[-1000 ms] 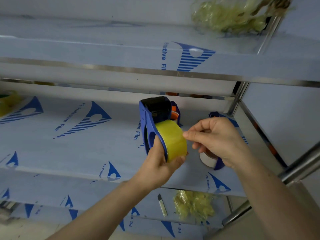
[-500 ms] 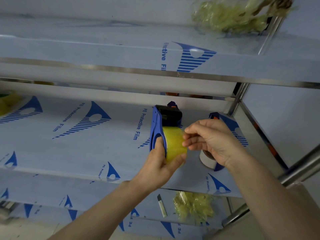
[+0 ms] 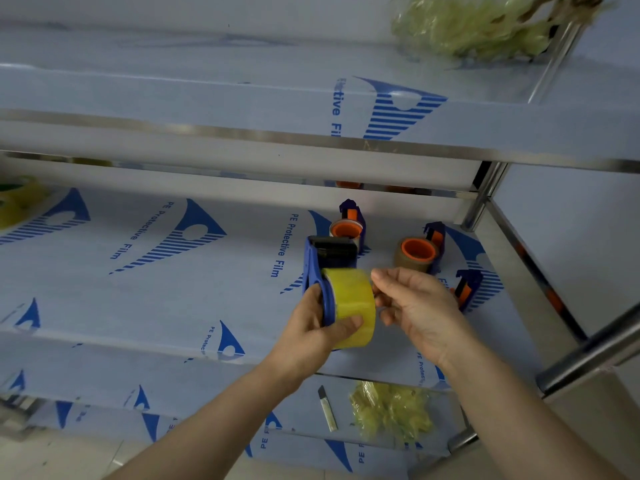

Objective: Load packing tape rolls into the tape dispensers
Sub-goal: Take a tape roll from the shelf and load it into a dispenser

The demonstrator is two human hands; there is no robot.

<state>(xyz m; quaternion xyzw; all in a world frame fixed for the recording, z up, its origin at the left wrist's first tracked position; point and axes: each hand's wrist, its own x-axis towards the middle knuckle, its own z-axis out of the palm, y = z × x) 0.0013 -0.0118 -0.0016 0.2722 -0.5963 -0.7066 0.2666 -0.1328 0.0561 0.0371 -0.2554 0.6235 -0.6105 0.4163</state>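
My left hand (image 3: 311, 327) grips a blue tape dispenser (image 3: 317, 268) with a yellowish clear tape roll (image 3: 351, 304) mounted on its hub, held above the middle shelf. The dispenser's black toothed head points away from me. My right hand (image 3: 419, 308) is just right of the roll, fingers loosely bent, fingertips at the roll's open side; whether they touch it is unclear. Behind on the shelf stand a loaded dispenser with an orange hub (image 3: 348, 226), another with a brown roll (image 3: 417, 254), and a third (image 3: 467, 289) partly hidden by my right hand.
The steel rack's shelves wear blue-printed protective film (image 3: 194, 244). Tape rolls (image 3: 17, 199) lie at the middle shelf's left edge. On the lower shelf lie a small knife (image 3: 327, 408) and crumpled tape waste (image 3: 391, 410). More crumpled waste (image 3: 478, 26) sits on the top shelf.
My right hand has drawn back from the roll's face and opened a little. The dispenser has turned in my left hand, and the dispensers behind it have come into view.
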